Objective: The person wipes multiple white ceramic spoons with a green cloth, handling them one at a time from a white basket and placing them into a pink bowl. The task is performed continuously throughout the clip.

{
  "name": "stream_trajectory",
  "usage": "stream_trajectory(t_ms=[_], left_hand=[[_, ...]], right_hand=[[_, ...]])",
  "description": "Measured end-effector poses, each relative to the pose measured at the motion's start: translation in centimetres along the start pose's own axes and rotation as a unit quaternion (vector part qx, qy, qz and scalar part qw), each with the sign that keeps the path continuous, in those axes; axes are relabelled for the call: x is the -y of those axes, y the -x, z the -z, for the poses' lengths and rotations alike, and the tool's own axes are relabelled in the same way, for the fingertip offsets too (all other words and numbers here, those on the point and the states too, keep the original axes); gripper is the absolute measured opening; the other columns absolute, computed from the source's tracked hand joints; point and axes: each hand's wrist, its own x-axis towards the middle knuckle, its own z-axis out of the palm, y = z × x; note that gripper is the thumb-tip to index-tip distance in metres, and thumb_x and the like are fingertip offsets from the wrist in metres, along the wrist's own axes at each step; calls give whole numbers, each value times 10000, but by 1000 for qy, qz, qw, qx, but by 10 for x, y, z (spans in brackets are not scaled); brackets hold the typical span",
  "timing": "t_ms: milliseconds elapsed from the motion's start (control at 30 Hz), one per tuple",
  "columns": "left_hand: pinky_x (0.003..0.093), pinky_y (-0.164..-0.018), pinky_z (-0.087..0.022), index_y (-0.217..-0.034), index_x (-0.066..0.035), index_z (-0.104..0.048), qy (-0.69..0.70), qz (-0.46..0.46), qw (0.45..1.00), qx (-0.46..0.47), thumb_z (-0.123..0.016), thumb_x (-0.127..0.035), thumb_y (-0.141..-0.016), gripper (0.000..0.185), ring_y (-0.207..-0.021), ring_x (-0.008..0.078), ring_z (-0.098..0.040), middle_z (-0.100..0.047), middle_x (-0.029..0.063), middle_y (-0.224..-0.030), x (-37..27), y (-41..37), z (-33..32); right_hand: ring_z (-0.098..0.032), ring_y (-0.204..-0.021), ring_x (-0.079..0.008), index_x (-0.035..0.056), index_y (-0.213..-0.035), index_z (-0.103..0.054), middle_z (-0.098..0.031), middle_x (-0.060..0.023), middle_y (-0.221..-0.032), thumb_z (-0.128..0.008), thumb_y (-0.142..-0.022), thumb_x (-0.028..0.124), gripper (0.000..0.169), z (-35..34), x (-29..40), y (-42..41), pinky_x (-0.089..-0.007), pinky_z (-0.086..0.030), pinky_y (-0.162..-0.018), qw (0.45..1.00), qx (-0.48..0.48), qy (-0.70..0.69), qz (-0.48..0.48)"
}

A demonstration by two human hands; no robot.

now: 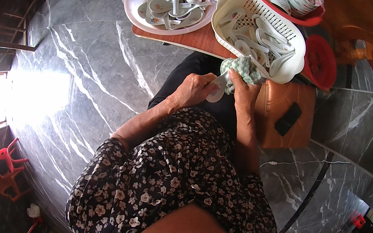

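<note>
A white ceramic soup spoon (218, 87) with a flower print is held between my two hands, above my lap. My left hand (197, 87) grips the spoon by the side of its bowl. My right hand (245, 91) holds a green-and-white checked cloth (241, 70), bunched around the spoon's handle. Just beyond the cloth stands a cream plastic basket (294, 66) with slotted walls, several ceramic spoons (256, 39) lying in it. To its left, a pale oval plastic tray (131, 2) bears a heap of similar spoons (175, 0).
Tray and basket stand on a reddish-brown wooden table (184, 42). A red basin (302, 21) with stacked bowls (298, 3) is behind the basket, and another red basin (330, 67) is at its right. A dark phone (288, 118) lies on a brown leather stool (305, 100) beside my right forearm.
</note>
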Motion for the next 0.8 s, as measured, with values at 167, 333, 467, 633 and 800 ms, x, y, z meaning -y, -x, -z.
stream_trajectory(t_ms=[167, 333, 467, 633, 800], left_hand=[[296, -679, -498, -1029, -12, -625, 11, 36, 999, -7, -591, -130, -861, 208, -739, 150, -645, -661, 132, -780, 1, 1, -3], [270, -656, -486, -1038, -6, -627, 56, 45, 995, -67, -584, -115, -873, 203, -712, 87, -591, -649, 81, -748, 8, -2, -8], [244, -616, -472, -1036, -4, -627, 66, 29, 992, -99, -562, -107, -895, 186, -672, 62, -550, -618, 29, -709, 6, -3, -8], [228, -571, -455, -1033, 0, -607, 47, 48, 987, -147, -560, -107, -904, 174, -620, 53, -523, -594, 12, -668, 6, -7, -9], [244, -604, -471, -1082, 14, -523, 166, 72, 980, -85, -596, -144, -885, 263, -652, 95, -566, -614, 55, -739, 11, -9, -7]], right_hand=[[-595, -789, -115, 12, -956, -626, -644, -14, -889, -711, -754, 60, 224, -6, -2, -1, -260, -485, -723, 998, -33, -49, -10], [-621, -717, -138, 11, -925, -648, -669, -58, -801, -694, -780, 116, 185, -2, -9, 11, -298, -491, -656, 986, 61, 149, 28], [-626, -705, -153, 1, -924, -646, -671, -66, -790, -687, -780, 124, 193, 1, -15, 20, -308, -490, -642, 980, 82, 179, -18], [-617, -710, -131, 9, -946, -656, -673, -54, -808, -671, -791, 110, 186, -11, -9, 32, -287, -485, -639, 984, 42, 169, -35], [-608, -739, -99, 36, -970, -674, -676, -33, -834, -659, -789, 67, 185, -11, -6, 31, -255, -475, -643, 991, 34, 112, -59]])
